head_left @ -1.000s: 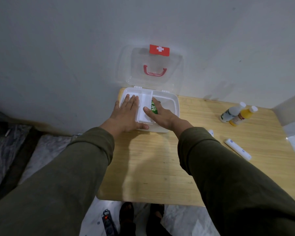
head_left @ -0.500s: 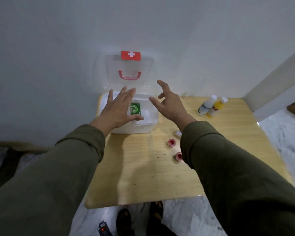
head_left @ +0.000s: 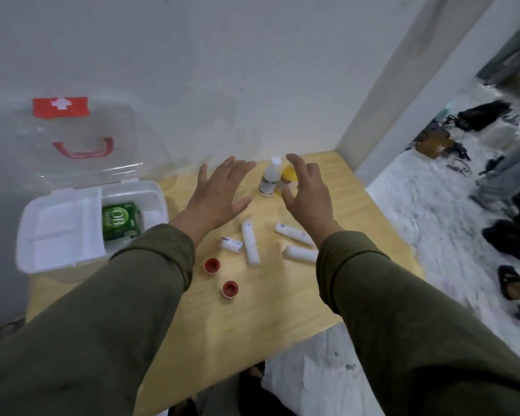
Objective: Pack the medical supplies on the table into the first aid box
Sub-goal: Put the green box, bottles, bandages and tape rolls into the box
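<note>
Both hands empty, fingers spread, palms down, raised over the far part of the wooden table (head_left: 252, 319). Left hand (head_left: 219, 195) just left of the bottles; right hand (head_left: 308, 193) just right of them, thumb and fingers curved into an open cup. No contact visible with anything.

Between the two hands, at the far edge near the wall: white bottle (head_left: 269, 178) standing upright, white cap on top, and touching its right side a yellow bottle (head_left: 288, 178), partly hidden behind the right hand's fingers. Long axes vertical for both. Right hand nearer the yellow bottle, left hand nearer the white one; gaps on either side look about equal. Likely a two-handed pickup, one bottle per hand, but a judgement only.

Closer in, below the hands: four white tubes lying flat, a short tube (head_left: 231, 244), a long tube (head_left: 250, 243) pointing away from the body, an angled tube (head_left: 294, 234), and a tube by the right sleeve (head_left: 300, 253). Two red caps (head_left: 212, 265) nearer the front edge, second one at (head_left: 230, 289).

First aid box (head_left: 42, 256) at the table's left end, well apart from the bottles, clear lid (head_left: 81, 145) standing open against the wall. Green packet (head_left: 119, 220) already in its right compartment; left divided tray bare. Carry path from bottles to box: leftward, across the left arm.
</note>
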Demonstrator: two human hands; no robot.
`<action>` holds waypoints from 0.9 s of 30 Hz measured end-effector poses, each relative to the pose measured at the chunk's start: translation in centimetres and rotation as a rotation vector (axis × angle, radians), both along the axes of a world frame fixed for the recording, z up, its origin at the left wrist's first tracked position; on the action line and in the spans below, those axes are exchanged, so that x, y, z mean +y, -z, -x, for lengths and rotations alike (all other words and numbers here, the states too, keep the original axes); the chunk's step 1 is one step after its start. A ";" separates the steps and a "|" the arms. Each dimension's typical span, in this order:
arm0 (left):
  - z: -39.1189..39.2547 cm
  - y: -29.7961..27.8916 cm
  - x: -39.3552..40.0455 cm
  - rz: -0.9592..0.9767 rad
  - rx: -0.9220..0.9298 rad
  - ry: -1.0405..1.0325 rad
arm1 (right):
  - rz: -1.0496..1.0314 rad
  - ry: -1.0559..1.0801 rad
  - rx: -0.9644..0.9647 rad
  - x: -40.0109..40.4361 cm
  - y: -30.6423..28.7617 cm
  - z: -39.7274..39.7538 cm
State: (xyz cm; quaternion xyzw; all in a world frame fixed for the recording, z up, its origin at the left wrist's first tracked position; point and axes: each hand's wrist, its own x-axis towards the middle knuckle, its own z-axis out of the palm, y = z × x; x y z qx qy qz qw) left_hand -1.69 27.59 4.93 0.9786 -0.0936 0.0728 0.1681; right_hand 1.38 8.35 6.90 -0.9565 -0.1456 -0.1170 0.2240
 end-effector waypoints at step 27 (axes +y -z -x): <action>-10.0 4.2 -7.5 0.493 -0.099 -0.167 | -0.237 -0.301 0.030 -4.7 5.0 -11.0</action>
